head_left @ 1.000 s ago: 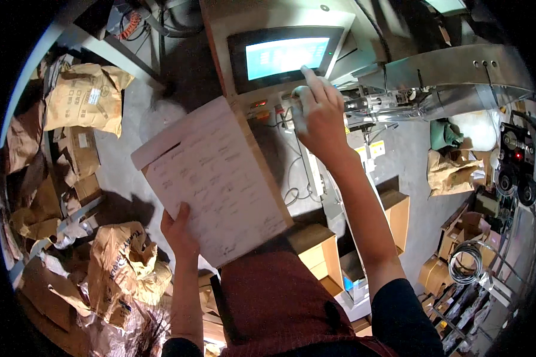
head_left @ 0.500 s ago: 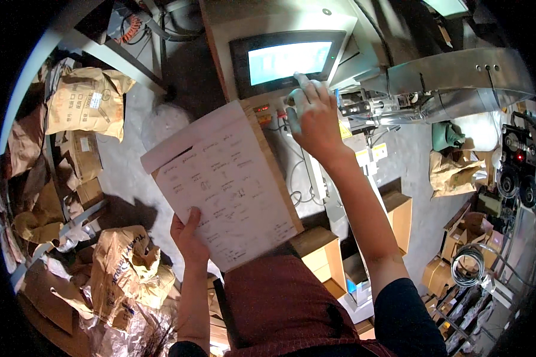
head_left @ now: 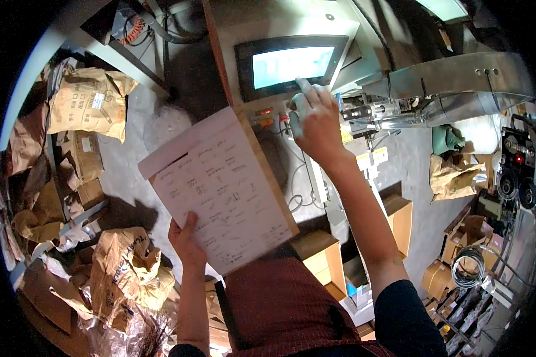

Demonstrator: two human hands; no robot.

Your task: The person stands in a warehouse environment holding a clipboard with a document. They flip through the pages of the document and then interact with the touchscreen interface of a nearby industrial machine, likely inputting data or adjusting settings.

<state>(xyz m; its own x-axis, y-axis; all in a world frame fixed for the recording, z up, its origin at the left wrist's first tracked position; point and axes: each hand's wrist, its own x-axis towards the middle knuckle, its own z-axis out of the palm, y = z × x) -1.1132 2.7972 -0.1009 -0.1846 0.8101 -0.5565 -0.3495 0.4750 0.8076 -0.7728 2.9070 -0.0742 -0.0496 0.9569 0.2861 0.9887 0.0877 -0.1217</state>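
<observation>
Several printed sheets of paper [head_left: 219,199] lie on a flat brown board [head_left: 268,172], which shows along their right side. My left hand [head_left: 189,245] grips this stack at its lower left edge, thumb on top and fingers underneath. Ahead of me is a lit touchscreen [head_left: 292,66] in a black frame, set in a metal machine housing [head_left: 274,21]. My right hand [head_left: 317,124] reaches up to it with nothing held. Its index finger is stretched to the screen's lower edge, the other fingers loosely bent; whether the tip touches cannot be told.
Right of the screen, a curved metal machine part [head_left: 458,80] juts out. Open cardboard boxes [head_left: 321,262] stand below my right forearm. Brown paper sacks [head_left: 89,104] and a crumpled sack [head_left: 125,268] line the left side. Coiled cable [head_left: 468,266] lies at the right.
The view has shifted slightly, so the screen and papers sit a little farther right and lower. My left hand keeps its grip, and my right index finger stays at the screen's lower edge.
</observation>
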